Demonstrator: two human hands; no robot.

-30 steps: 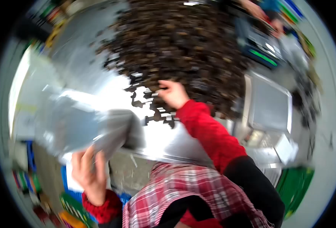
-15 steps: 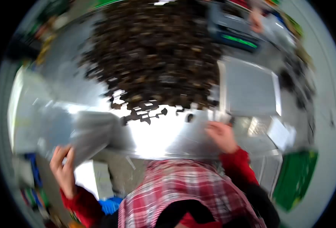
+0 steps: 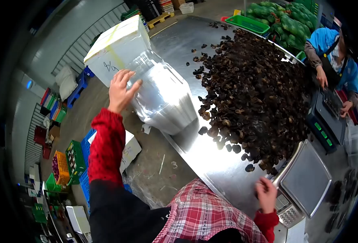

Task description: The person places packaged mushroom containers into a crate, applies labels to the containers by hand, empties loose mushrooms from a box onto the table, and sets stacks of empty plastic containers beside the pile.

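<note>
My left hand (image 3: 122, 90) is at the near left edge of a tall stack of clear plastic trays (image 3: 166, 99), fingers apart. Whether its fingertips touch the stack I cannot tell. My right hand (image 3: 266, 194), fingers curled in with nothing seen in them, is beside the keypad end of a silver scale (image 3: 308, 178). A large heap of dark brown, mushroom-like pieces (image 3: 252, 97) covers much of the metal table (image 3: 195, 156), with loose pieces along its near edge.
A white foam box (image 3: 118, 44) stands behind the tray stack. Across the table a co-worker in blue (image 3: 329, 44) has both hands at a dark scale (image 3: 327, 117) with green displays. Green net sacks (image 3: 294, 24) and a green tray (image 3: 247, 24) lie at the far side. Crates (image 3: 75, 160) stand on the floor.
My view has swung left and the blur has cleared. My left hand has shifted up along the stack of clear trays. My right hand stays close to the silver scale, its fingers now more curled.
</note>
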